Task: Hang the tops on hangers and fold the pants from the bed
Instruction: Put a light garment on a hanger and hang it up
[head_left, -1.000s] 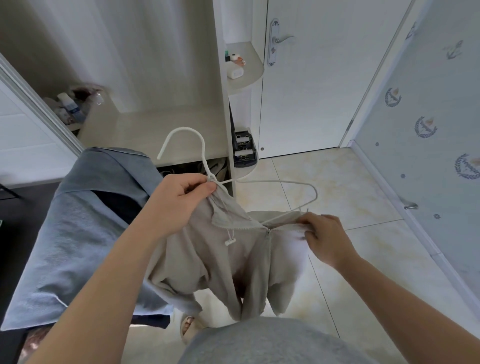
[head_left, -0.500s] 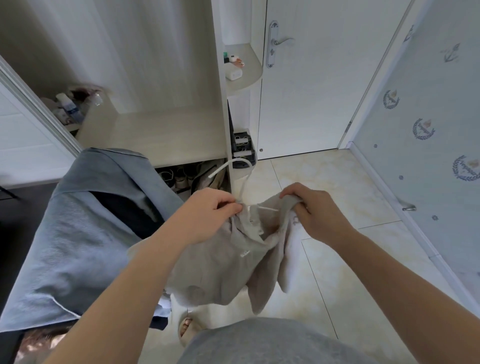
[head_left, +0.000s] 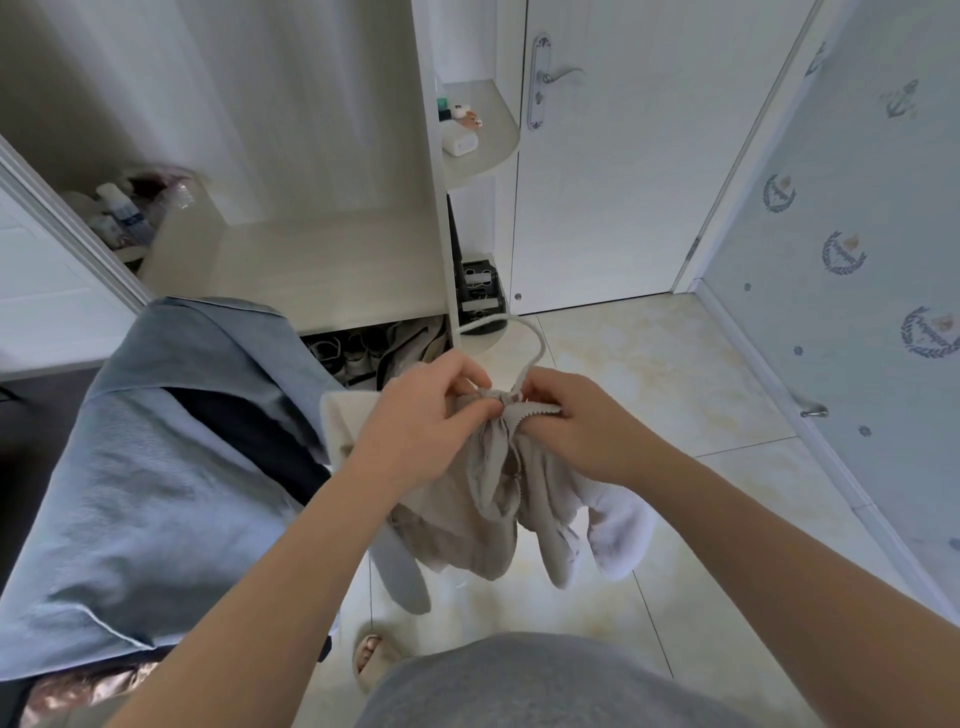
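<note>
We are holding the top in the middle of the frame, over the floor and just right of the bed. Our left hand is pinching the gathered neck cloth between curled fingers and thumb. Our right hand is gripping the same bunch from the other side, fingers curled into it at the foot of the hanger. A second ago the hands were working well apart, with one bare arm of the hanger showing between them. Now they are meeting at the neck, and only the white hook is sticking up above our knuckles, with the rest hidden in cloth. We are judging that the hanger is going inside the top and that we are settling the collar round the hook. Whether both shoulders are seated we cannot tell, because the top is hanging bunched with its sleeves dangling. It is probably needing a tug straight before it goes to the wardrobe at upper left.
</note>
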